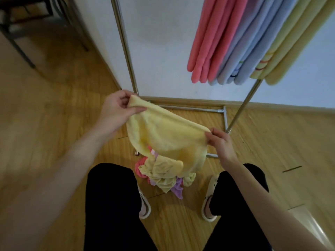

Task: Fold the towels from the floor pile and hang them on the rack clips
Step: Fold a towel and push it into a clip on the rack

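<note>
The hanging towels [244,38] run off the top edge, so their clips stay unseen. The yellow towel [163,136] covers the far part of the floor pile [163,176].

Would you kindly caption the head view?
Both hands, left hand and right hand, hold a pale yellow terry towel above the floor pile.

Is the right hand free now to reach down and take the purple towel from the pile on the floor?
Probably not yet. The right hand pinches one corner of the yellow towel, which the left hand holds too. This towel hangs over the pile, and the purple towel lies low between the feet.
</note>
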Action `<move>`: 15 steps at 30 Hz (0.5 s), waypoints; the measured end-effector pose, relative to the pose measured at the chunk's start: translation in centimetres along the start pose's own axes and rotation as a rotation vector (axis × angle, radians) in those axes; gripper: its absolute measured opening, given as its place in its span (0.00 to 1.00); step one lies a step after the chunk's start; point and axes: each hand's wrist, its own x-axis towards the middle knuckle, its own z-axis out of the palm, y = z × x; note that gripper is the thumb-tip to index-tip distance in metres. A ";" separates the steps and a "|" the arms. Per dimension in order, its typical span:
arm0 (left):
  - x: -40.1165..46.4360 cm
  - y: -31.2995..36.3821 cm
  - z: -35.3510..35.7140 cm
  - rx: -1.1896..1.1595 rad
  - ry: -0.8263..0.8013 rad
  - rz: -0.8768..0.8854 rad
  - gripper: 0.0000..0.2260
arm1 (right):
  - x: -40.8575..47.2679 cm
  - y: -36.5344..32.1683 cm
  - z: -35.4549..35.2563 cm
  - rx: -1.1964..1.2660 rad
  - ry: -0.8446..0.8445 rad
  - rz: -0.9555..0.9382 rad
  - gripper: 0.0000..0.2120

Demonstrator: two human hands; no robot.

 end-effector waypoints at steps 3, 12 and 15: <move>-1.5 3.7 1.0 -0.166 0.102 0.029 0.11 | -1.4 -0.6 -0.2 -0.070 0.015 -0.035 0.12; -4.9 11.8 3.1 0.030 -0.132 0.297 0.08 | -4.3 -6.8 -2.6 -0.349 -0.112 -0.221 0.05; -5.4 12.4 3.6 0.098 -0.196 0.330 0.09 | -5.6 -11.9 -2.6 -0.227 -0.054 -0.392 0.04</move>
